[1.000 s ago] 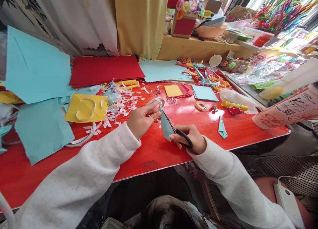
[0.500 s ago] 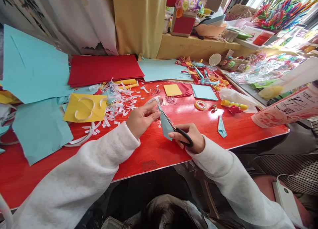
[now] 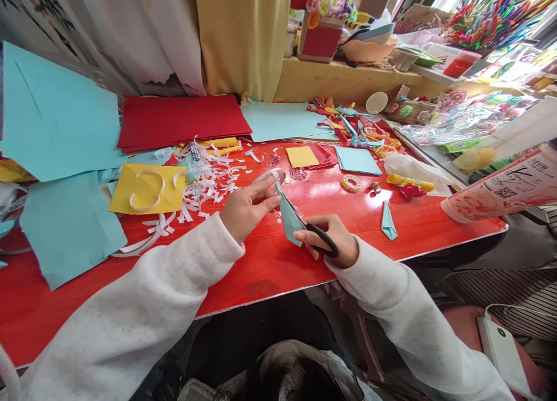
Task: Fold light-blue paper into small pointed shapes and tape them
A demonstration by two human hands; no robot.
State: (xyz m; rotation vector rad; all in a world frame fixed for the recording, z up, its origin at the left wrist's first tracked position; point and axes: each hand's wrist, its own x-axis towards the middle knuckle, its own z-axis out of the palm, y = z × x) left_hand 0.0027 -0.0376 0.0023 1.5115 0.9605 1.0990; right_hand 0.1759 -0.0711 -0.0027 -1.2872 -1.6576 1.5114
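Note:
My left hand (image 3: 249,208) pinches a narrow white strip (image 3: 275,176) near the tip of a folded light-blue paper piece (image 3: 289,217). Black-handled scissors (image 3: 322,239) are in my right hand (image 3: 334,238), their blades pointing up and left along the edge of the blue piece. The fingertips of my right hand touch the wide lower end of that piece. Another folded blue piece (image 3: 389,222) lies on the red table (image 3: 270,273), to the right of my right hand.
White paper scraps (image 3: 213,183) and a yellow sheet (image 3: 148,189) lie left. Small square papers (image 3: 357,161), a tape roll (image 3: 351,183) and a yellow glue stick (image 3: 410,183) lie beyond my right hand. A large pink cup (image 3: 500,183) leans at the right edge.

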